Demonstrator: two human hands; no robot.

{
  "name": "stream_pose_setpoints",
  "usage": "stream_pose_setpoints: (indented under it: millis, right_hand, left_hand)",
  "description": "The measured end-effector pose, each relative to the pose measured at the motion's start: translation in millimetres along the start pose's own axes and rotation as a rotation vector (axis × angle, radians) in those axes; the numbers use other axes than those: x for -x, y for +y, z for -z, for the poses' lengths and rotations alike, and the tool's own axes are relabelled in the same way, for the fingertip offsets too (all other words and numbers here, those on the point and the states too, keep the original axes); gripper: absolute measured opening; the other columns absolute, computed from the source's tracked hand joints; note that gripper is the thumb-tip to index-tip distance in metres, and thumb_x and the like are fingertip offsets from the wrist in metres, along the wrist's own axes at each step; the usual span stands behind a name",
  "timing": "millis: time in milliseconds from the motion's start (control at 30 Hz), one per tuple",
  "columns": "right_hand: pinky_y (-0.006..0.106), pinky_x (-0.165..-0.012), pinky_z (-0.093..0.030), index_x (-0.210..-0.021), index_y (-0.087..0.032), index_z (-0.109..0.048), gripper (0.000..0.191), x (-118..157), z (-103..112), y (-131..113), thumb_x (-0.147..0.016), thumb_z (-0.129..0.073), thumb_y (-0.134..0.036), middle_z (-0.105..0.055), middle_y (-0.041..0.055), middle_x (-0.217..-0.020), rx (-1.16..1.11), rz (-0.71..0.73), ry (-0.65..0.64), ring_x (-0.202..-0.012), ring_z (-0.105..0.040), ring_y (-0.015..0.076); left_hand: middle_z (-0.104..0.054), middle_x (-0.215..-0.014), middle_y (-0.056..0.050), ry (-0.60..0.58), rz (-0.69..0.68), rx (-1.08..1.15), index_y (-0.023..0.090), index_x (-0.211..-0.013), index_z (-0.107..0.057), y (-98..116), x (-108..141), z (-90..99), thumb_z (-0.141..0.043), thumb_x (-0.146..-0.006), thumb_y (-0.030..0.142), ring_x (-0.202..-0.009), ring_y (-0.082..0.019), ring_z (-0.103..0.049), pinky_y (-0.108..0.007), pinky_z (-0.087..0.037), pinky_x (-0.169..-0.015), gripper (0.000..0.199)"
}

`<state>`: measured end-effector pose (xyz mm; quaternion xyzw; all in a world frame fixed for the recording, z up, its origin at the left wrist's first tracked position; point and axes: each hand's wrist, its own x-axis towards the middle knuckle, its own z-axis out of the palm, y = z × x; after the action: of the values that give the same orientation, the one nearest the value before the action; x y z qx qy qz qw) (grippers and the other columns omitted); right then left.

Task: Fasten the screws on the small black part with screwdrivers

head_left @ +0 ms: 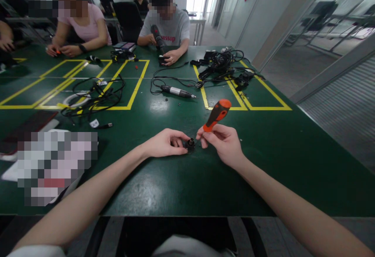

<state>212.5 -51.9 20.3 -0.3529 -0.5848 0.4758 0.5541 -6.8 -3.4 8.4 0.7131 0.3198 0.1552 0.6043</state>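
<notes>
Between the thumb and fingers of my left hand (167,143) is a small dark round part (190,144) with a metal piece on top, resting on the green table (164,190). My right hand (224,143) is closed around the lower end of a screwdriver (217,115) with an orange and black handle. The handle tilts up and to the right. Its tip is too small to make out, near the right side of the dark part.
Beyond my hands lies a pen-shaped electric tool (177,91) with a cord. Tangled black cables (219,65) are at the back right, more cables (98,95) at the left. Across the table a person holds a power driver (157,38). A phone-like object (27,130) lies at left.
</notes>
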Motion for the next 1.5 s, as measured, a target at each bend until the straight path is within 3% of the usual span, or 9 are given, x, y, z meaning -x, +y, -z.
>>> stream_pose_setpoints:
  millis: [300, 433, 533, 633, 800, 933, 1133, 1500]
  right_hand:
    - [0.03, -0.055, -0.056, -0.095, -0.022, -0.07, 0.035, 0.8, -3.3, 0.1, -0.089, -0.078, -0.055, -0.078, 0.0032, -0.076, -0.037, 0.016, -0.031, -0.053, -0.064, 0.0136]
    - [0.028, -0.053, -0.054, -0.085, -0.023, -0.061, 0.035, 1.3, -3.7, -0.3, -0.088, -0.08, -0.052, -0.078, 0.0022, -0.074, -0.014, 0.008, -0.006, -0.051, -0.061, 0.0123]
    - [0.029, -0.055, -0.056, -0.08, -0.022, -0.065, 0.036, 0.9, -2.8, -1.8, -0.086, -0.082, -0.053, -0.077, 0.0034, -0.079, 0.029, -0.003, 0.004, -0.054, -0.061, 0.0124]
    - [0.03, -0.054, -0.056, -0.08, -0.021, -0.072, 0.035, 0.2, -1.4, -2.8, -0.081, -0.086, -0.053, -0.072, 0.0011, -0.072, 0.03, -0.006, 0.012, -0.053, -0.061, 0.0128]
    - [0.031, -0.055, -0.057, -0.087, -0.02, -0.076, 0.033, -0.1, -0.6, -1.1, -0.086, -0.081, -0.053, -0.076, 0.0036, -0.075, -0.012, -0.014, -0.012, -0.053, -0.063, 0.0133]
    - [0.031, -0.058, -0.058, -0.097, -0.021, -0.072, 0.034, 1.1, -1.4, 0.8, -0.089, -0.078, -0.054, -0.079, 0.004, -0.078, -0.033, 0.014, -0.029, -0.056, -0.066, 0.0142]
    - [0.031, -0.058, -0.058, -0.086, -0.022, -0.065, 0.034, 2.4, -2.0, -0.2, -0.087, -0.081, -0.052, -0.079, 0.0038, -0.076, 0.027, -0.006, -0.018, -0.057, -0.066, 0.0147]
    - [0.028, -0.056, -0.056, -0.092, -0.022, -0.065, 0.034, 0.5, -3.2, 0.3, -0.089, -0.079, -0.053, -0.079, 0.0034, -0.076, -0.041, 0.002, -0.056, -0.054, -0.063, 0.0129]
  left_hand:
    - [-0.069, -0.072, 0.001, 0.005, 0.021, 0.015, 0.01, -0.105, -0.073, 0.9, -0.2, -0.6, -0.08, -0.079, 0.033, -0.063, -0.009, -0.061, -0.021, -0.047, -0.065, 0.035]
    - [-0.069, -0.072, 0.001, 0.015, 0.023, 0.001, 0.01, -0.105, -0.074, 1.0, 0.1, -0.5, -0.082, -0.078, 0.035, -0.064, -0.009, -0.061, -0.022, -0.048, -0.065, 0.038]
    - [-0.07, -0.073, 0.0, 0.012, 0.004, -0.001, 0.011, -0.109, -0.075, 0.8, -0.4, -0.1, -0.082, -0.079, 0.036, -0.064, -0.009, -0.061, -0.022, -0.049, -0.065, 0.039]
    - [-0.071, -0.074, 0.0, 0.007, -0.001, 0.001, 0.012, -0.112, -0.076, 0.7, -0.7, 0.2, -0.082, -0.08, 0.036, -0.065, -0.01, -0.062, -0.022, -0.049, -0.066, 0.04]
    - [-0.072, -0.074, -0.001, -0.005, 0.014, 0.018, 0.011, -0.11, -0.077, 0.5, -0.4, 1.0, -0.082, -0.08, 0.035, -0.064, -0.01, -0.063, -0.022, -0.049, -0.066, 0.038]
    - [-0.074, -0.076, -0.002, -0.007, 0.025, 0.028, 0.011, -0.11, -0.077, -0.2, -0.7, 2.1, -0.082, -0.08, 0.035, -0.066, -0.01, -0.065, -0.022, -0.05, -0.068, 0.038]
    - [-0.075, -0.078, -0.003, -0.017, 0.042, 0.03, 0.012, -0.11, -0.078, 0.3, -0.7, 3.7, -0.082, -0.08, 0.035, -0.066, -0.01, -0.065, -0.021, -0.048, -0.065, 0.038]
    - [-0.074, -0.076, -0.003, -0.037, 0.022, 0.021, 0.01, -0.118, -0.075, -2.6, -0.5, 5.5, -0.081, -0.079, 0.034, -0.066, -0.01, -0.064, -0.022, -0.049, -0.067, 0.046]
